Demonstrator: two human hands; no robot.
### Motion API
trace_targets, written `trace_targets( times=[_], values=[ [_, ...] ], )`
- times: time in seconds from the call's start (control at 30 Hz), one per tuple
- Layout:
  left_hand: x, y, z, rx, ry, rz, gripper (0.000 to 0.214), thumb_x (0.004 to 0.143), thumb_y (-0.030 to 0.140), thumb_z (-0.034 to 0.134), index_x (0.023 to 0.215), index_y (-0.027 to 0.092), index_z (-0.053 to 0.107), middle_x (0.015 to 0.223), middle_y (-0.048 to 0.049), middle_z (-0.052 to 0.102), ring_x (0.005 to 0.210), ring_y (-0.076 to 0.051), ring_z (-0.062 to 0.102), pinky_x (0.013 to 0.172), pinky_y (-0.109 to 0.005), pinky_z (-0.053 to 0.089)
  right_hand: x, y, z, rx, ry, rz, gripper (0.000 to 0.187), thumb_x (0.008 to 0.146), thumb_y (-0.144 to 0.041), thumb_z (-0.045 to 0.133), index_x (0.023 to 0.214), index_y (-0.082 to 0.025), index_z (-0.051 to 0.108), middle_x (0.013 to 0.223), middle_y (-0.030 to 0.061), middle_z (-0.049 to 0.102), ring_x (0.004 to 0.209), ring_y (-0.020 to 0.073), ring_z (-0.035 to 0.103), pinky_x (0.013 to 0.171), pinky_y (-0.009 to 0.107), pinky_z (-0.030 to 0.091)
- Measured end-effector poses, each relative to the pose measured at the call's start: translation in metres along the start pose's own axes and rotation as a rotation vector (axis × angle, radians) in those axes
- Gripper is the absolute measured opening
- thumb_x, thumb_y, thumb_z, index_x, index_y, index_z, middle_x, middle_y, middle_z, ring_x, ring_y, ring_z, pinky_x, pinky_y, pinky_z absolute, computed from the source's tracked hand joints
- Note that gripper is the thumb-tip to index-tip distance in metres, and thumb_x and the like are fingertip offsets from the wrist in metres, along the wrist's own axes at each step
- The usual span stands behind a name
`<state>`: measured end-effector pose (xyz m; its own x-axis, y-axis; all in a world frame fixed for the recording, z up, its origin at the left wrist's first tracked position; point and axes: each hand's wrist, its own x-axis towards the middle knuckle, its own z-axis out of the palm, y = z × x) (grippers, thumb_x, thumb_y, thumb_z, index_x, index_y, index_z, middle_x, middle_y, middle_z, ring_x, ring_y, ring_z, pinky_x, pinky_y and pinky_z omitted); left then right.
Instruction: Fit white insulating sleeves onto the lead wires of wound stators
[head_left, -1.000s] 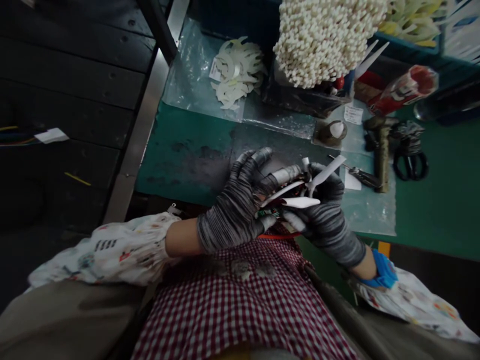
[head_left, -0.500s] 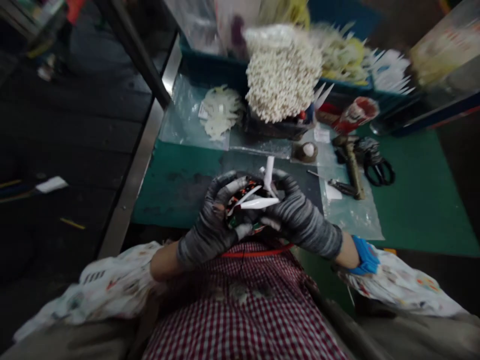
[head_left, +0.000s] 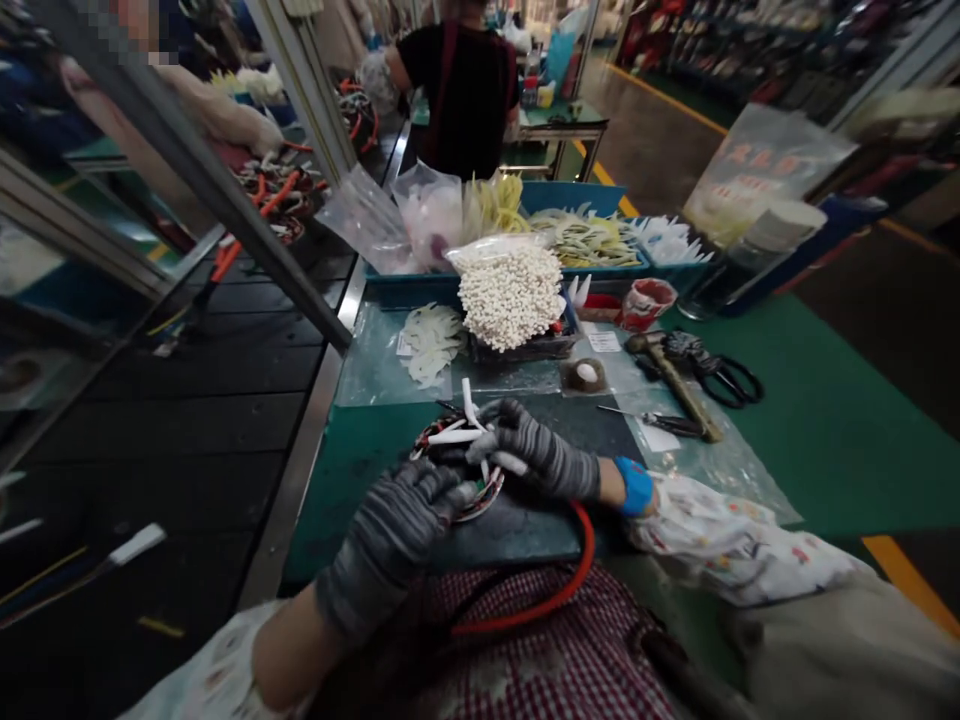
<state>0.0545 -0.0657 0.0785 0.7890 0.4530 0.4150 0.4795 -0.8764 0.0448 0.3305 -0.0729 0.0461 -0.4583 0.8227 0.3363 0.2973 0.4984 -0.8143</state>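
Observation:
A round, dark motor stator (head_left: 491, 492) lies at the near edge of the table, with white sleeves (head_left: 456, 436) sticking up from its wires. From the stator an orange cable (head_left: 587, 545) curves down across the checked apron. My left hand (head_left: 401, 525), in a grey striped glove, is closed on the stator's near left rim; its fingertips are partly hidden. Over the right side, my gloved right hand (head_left: 536, 450) has its fingers bent and pressed together among the white sleeves and wires.
Behind the stator stand a bundle of thin white tubes (head_left: 510, 300) and blue bins (head_left: 592, 270) of sleeves. A hammer (head_left: 686, 390), scissors (head_left: 731, 382) and pliers (head_left: 671, 424) lie to the right. A metal post (head_left: 225, 180) rises beside the dark roller conveyor (head_left: 292, 410). A co-worker (head_left: 465, 90) stands beyond.
The view has tilted up, showing more of the room. Both hands and the stator have moved away from my body onto the table. My right hand has shifted onto the stator's wires.

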Motion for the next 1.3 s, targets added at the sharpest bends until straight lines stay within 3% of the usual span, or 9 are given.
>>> trace_targets(
  times=[0.2, 0.33, 0.43, 0.67, 0.77, 0.87, 1.0, 1.17, 1.3],
  values=[
    [0.01, 0.023, -0.012, 0.122, -0.101, 0.098, 0.027, 0.102, 0.013, 0.061, 0.115, 0.02, 0.084, 0.11, -0.0102, 0.088, 0.096, -0.029, 0.083, 0.086, -0.044, 0.067, 0.01, 0.008, -0.082, -0.601, 0.564, 0.182, 0.027, 0.102, -0.044, 0.073, 0.116, -0.022, 0.074, 0.124, 0.0154, 0.074, 0.12, 0.0351, 0.068, 0.113, 0.059, 0.056],
    [-0.002, 0.04, -0.007, 0.275, -0.054, 0.064, 0.029, 0.105, 0.017, 0.059, 0.118, 0.014, 0.085, 0.118, -0.0174, 0.087, 0.1, -0.031, 0.084, 0.081, -0.04, 0.066, 0.03, 0.022, -0.106, -1.079, 0.501, 0.323, 0.033, 0.089, -0.042, 0.088, 0.11, -0.018, 0.078, 0.148, 0.0217, 0.068, 0.14, 0.046, 0.055, 0.121, 0.069, 0.042],
    [-0.009, 0.045, -0.01, 0.311, -0.064, 0.057, 0.041, 0.1, 0.006, 0.053, 0.125, 0.016, 0.085, 0.121, -0.0146, 0.087, 0.099, -0.028, 0.084, 0.076, -0.035, 0.064, 0.041, 0.028, -0.104, -1.142, 0.453, 0.361, 0.029, 0.091, -0.037, 0.09, 0.111, -0.019, 0.078, 0.158, 0.0196, 0.065, 0.149, 0.0464, 0.049, 0.124, 0.07, 0.037],
    [-0.009, 0.012, -0.017, 0.197, -0.041, 0.163, 0.047, 0.102, 0.001, 0.048, 0.127, 0.022, 0.082, 0.118, -0.0063, 0.088, 0.102, -0.022, 0.082, 0.079, -0.032, 0.062, 0.03, 0.02, -0.107, -0.76, 0.575, 0.125, 0.009, 0.094, -0.026, 0.082, 0.095, -0.026, 0.074, 0.123, 0.0105, 0.079, 0.12, 0.0298, 0.069, 0.11, 0.058, 0.059],
    [-0.011, 0.005, -0.001, 0.095, 0.083, 0.138, 0.035, 0.107, 0.007, 0.052, 0.115, 0.027, 0.08, 0.107, -0.0003, 0.087, 0.1, -0.02, 0.079, 0.089, -0.033, 0.061, 0.013, -0.016, -0.102, -0.46, 0.698, 0.04, 0.007, 0.096, -0.025, 0.08, 0.099, -0.027, 0.073, 0.102, 0.0022, 0.081, 0.097, 0.0218, 0.078, 0.091, 0.044, 0.068],
    [-0.019, 0.02, 0.02, -0.003, 0.182, -0.04, 0.031, 0.11, 0.012, 0.049, 0.113, 0.029, 0.075, 0.117, 0.0009, 0.085, 0.121, -0.02, 0.075, 0.121, -0.045, 0.05, -0.008, -0.067, -0.09, -0.024, 0.878, 0.019, 0.021, 0.087, -0.025, 0.093, 0.101, -0.028, 0.077, 0.089, -0.003, 0.08, 0.073, 0.0161, 0.076, 0.066, 0.03, 0.066],
    [-0.027, 0.044, 0.04, -0.033, 0.26, -0.251, 0.022, 0.103, 0.026, 0.057, 0.122, 0.03, 0.066, 0.138, -0.0046, 0.08, 0.149, -0.027, 0.06, 0.142, -0.059, 0.01, -0.033, -0.103, -0.058, 0.09, 0.533, 0.312, 0.012, 0.097, -0.039, 0.088, 0.099, -0.03, 0.081, 0.085, -0.0011, 0.082, 0.064, 0.0163, 0.076, 0.057, 0.028, 0.065],
    [-0.016, 0.034, 0.048, -0.145, 0.296, -0.129, 0.021, 0.095, 0.035, 0.075, 0.109, 0.029, 0.06, 0.102, 0.0014, 0.081, 0.105, -0.022, 0.076, 0.128, -0.049, 0.042, -0.057, -0.091, -0.003, -0.097, 0.72, 0.289, 0.004, 0.105, -0.04, 0.077, 0.104, -0.037, 0.078, 0.087, 0.0018, 0.082, 0.074, 0.0234, 0.08, 0.067, 0.038, 0.07],
    [-0.006, 0.026, 0.048, -0.209, 0.356, -0.131, 0.016, 0.096, 0.036, 0.072, 0.104, 0.029, 0.06, 0.098, 0.0021, 0.078, 0.098, -0.021, 0.076, 0.128, -0.05, 0.046, -0.088, -0.093, 0.014, 0.168, 0.547, 0.248, 0.024, 0.107, -0.036, 0.07, 0.125, -0.052, 0.077, 0.086, 0.0005, 0.085, 0.076, 0.0295, 0.084, 0.064, 0.046, 0.072]
  ],
)
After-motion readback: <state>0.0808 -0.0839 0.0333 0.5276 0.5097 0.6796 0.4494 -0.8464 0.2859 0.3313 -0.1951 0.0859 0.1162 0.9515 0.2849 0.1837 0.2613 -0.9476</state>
